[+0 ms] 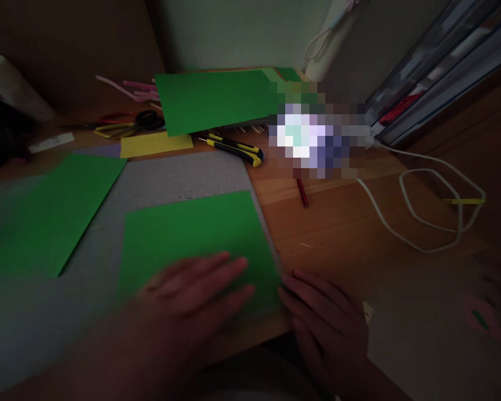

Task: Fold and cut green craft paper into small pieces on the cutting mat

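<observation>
1. Wooden surface [342, 217], dim light. Grey mat [187, 172] covers its left part; the rest is placed off that mat.
2. Room: pale wall [242, 33] beyond mat, brown panel [67, 39] beyond-left.
3. Container: clear-fronted unit [434, 72], far beyond-right of mat. Red item [401, 110] in it, other contents too blurred.
4. Right of mat: dark red pencil [302, 193]; looped white cable [432, 250] farther right. Pixelated patch beyond-right.
5. Beyond mat: scissors [149, 120], yellow strip [156, 145]; yellow-black cutters [234, 153] at its far-right corner.
6. Green sheet [183, 228]: on mat, toward its near right. Second green sheet [58, 217] over mat's left part.
7. Left hand [196, 292]: over the near green sheet, fingers slightly spread, blurred.
8. Right hand [328, 317]: mat's near-right edge, fingers together, tips by sheet. Can't tell if pinching.
</observation>
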{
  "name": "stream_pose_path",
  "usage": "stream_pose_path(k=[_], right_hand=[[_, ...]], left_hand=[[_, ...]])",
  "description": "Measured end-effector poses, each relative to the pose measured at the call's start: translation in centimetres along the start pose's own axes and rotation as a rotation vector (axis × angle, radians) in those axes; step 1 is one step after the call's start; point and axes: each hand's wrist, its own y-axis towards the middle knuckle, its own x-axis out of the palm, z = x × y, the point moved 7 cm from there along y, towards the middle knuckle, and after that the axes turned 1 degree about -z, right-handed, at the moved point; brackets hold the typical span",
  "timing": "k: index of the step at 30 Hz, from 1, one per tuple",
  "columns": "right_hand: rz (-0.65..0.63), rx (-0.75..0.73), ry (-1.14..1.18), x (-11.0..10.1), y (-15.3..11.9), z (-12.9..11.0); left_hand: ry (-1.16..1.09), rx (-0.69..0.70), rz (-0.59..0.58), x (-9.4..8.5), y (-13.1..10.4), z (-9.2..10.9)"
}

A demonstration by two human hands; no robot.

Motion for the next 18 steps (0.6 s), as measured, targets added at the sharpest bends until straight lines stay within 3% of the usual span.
stream_pose_path(k=[2, 6, 12, 15, 18], right_hand=[[0.005, 0.006, -0.016, 0.0, 0.0, 0.1], [0.012, -0.041, -0.026, 0.1, -0.2, 0.0], [0.034, -0.036, -0.025, -0.1, -0.1, -0.1], [0.085, -0.008, -0.021, -0.3, 0.2, -0.3], [0.148, 0.024, -0.018, -0.5, 0.5, -0.4]], left_hand=[[0.001, 0.170, -0.043, 1.3, 1.3, 2.3], [-0.070, 0.183, -0.062, 2.6, 2.9, 2.6], [-0.093, 0.170, -0.121, 2.2, 2.9, 2.5], [-0.138, -0.018, -0.080, 1.3, 1.2, 1.2], [-0.210, -0.507, 0.078, -0.1, -3.2, -3.2]])
